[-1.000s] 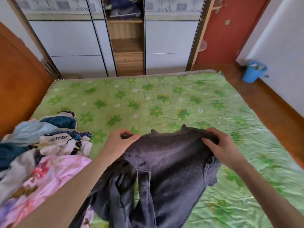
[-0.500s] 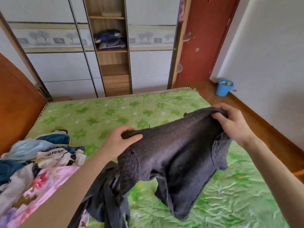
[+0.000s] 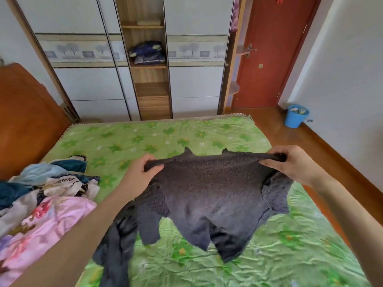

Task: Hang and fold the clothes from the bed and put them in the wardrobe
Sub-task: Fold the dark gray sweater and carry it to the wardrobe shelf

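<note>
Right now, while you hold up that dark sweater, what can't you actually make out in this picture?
All in the head view:
- Sweater: the side facing the bed is turned away; left hand and right hand cover its top corners.
- Clothes pile: cut off by the left edge.
- Wardrobe: closed doors hide the inside.
- Blue bucket: contents too small to tell.

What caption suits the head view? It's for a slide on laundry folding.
Both hands, left hand and right hand, hold a dark grey sweater stretched above the green bed.

Blue bucket (image 3: 296,116) on wood floor by white wall; red door (image 3: 271,52) closed
</note>
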`<action>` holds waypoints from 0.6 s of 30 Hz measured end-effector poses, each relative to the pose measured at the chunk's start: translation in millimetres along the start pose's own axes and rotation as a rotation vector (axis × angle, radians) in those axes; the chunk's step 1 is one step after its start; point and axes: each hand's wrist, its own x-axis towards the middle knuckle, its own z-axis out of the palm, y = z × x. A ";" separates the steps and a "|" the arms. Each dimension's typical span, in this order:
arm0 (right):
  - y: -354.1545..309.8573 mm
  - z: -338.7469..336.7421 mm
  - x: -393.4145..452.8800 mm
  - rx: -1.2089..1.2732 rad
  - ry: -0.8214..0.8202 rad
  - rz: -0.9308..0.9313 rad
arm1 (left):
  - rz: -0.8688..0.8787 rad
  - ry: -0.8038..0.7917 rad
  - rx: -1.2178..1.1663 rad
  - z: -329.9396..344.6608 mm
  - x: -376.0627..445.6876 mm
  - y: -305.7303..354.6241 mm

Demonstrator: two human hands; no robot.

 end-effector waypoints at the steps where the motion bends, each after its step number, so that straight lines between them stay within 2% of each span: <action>1: 9.5 -9.0 2.0 0.000 -0.002 -0.016 | -0.015 0.034 0.015 4.6 -1.7 6.1; 4: 26.5 -39.7 9.3 0.034 -0.033 -0.067 | -0.006 0.102 0.097 7.2 -3.3 23.6; 9: 25.9 -92.5 28.2 0.047 -0.003 -0.174 | 0.134 0.246 0.369 -16.3 3.6 65.2; 11: 22.9 -110.5 41.4 -0.046 0.085 -0.276 | 0.183 0.309 0.500 -28.8 14.4 85.7; 14: 11.4 -133.9 58.7 -0.323 0.281 -0.431 | 0.201 0.389 0.715 -46.1 33.7 118.3; 16: 5.7 -147.9 68.2 -0.463 0.432 -0.487 | 0.202 0.436 0.752 -56.3 44.3 135.8; 18: -3.3 -158.5 71.6 -0.499 0.536 -0.488 | 0.200 0.479 0.700 -64.6 50.0 147.3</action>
